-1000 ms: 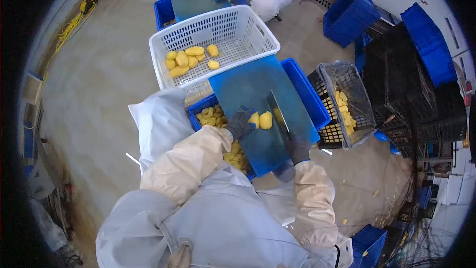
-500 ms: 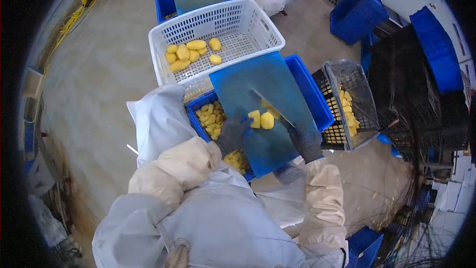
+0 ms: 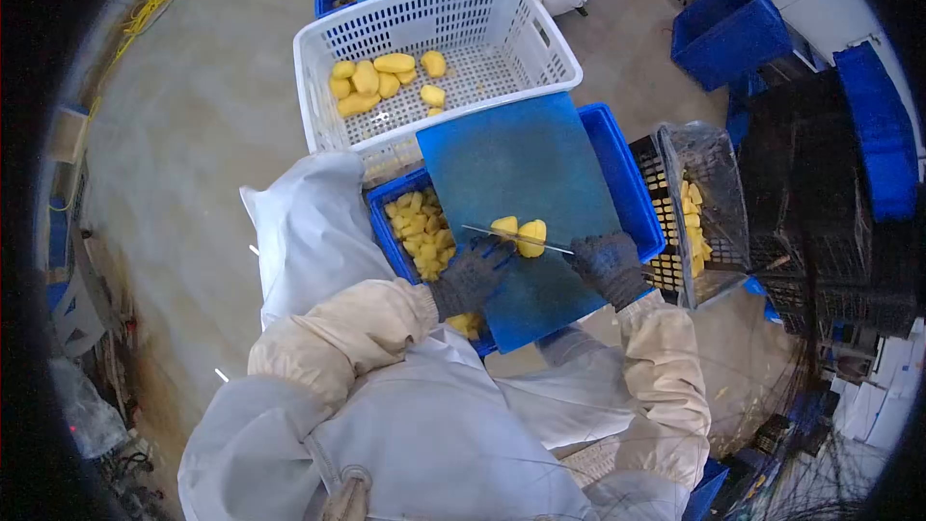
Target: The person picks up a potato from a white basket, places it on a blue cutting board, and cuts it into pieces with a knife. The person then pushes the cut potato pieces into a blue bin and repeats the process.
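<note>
Head view: person's right hand [image 3: 610, 268], right of centre, grips knife [image 3: 509, 237]; blade seen edge-on across two yellow pieces [image 3: 531, 231], mid-frame on blue board [image 3: 521, 154]. Left hand [image 3: 473, 277] just below blade; cannot tell whether gripping.

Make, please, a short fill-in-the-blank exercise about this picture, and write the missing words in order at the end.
1. The right grip holds a ____ over the blue board.
2. A dark ____ covers the left grip.
3. The crate with whole potatoes is ____ in colour.
4. The yellow cable lies on the ____ side of the picture.

Missing words: knife; glove; white; left.
</note>
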The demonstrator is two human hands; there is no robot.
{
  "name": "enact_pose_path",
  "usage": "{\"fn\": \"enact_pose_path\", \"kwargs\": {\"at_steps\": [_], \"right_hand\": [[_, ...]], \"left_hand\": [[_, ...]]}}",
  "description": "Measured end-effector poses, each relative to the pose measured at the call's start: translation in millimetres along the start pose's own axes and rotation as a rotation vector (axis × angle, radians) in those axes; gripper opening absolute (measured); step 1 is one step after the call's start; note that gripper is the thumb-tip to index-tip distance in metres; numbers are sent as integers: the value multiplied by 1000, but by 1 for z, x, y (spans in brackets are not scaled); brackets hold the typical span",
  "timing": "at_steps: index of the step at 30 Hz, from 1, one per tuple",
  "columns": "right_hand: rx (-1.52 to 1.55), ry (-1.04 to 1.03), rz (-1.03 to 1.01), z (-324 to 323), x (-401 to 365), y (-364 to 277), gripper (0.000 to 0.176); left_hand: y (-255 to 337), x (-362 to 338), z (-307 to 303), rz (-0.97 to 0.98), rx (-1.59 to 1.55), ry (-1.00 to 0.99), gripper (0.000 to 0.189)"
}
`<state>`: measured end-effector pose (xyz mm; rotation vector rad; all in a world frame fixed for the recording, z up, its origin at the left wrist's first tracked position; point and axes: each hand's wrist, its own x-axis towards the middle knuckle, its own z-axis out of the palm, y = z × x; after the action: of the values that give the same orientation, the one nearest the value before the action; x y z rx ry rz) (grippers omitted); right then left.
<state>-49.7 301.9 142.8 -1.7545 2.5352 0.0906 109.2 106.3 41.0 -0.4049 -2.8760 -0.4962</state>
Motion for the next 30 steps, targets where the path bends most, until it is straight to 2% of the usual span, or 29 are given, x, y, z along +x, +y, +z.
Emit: {"fn": "enact_pose_path", "kwargs": {"at_steps": [6,8,9,11,15,17,18,20,21,23,27,30], "right_hand": [[6,-144,-47,-3,18,7,16],[-40,-295,-19,-1,27,8,14],[-38,-297,-25,18,25,13,14],[47,-115,-9,66,17,26,13],[-64,-237,15,74,8,28,14],[39,117,-32,102,-2,42,14],[35,126,-39,75,7,32,14],[-57,-291,75,-8,25,-4,16],[-58,-290,78,-7,19,-3,16],[6,-131,-8,-2,2,4,15],[-70,-139,-3,3,-6,-2,13],[-61,-131,-22,-2,-5,-9,12]], "left_hand": [[-1,0,6,0,58,-27,39],[1,2,-2,-9,35,-45,37],[0,1,0,-15,34,-46,37],[-1,0,0,2,51,-77,35],[4,3,-9,-7,31,-38,34],[2,0,-6,-14,46,-78,33],[1,-2,-7,-17,56,-71,33],[3,-11,-8,4,39,-18,32],[3,-13,-8,7,39,-17,32],[1,-13,-7,74,88,-42,31],[-2,-16,10,69,54,-63,32],[-1,-16,5,76,64,26,35]]}}
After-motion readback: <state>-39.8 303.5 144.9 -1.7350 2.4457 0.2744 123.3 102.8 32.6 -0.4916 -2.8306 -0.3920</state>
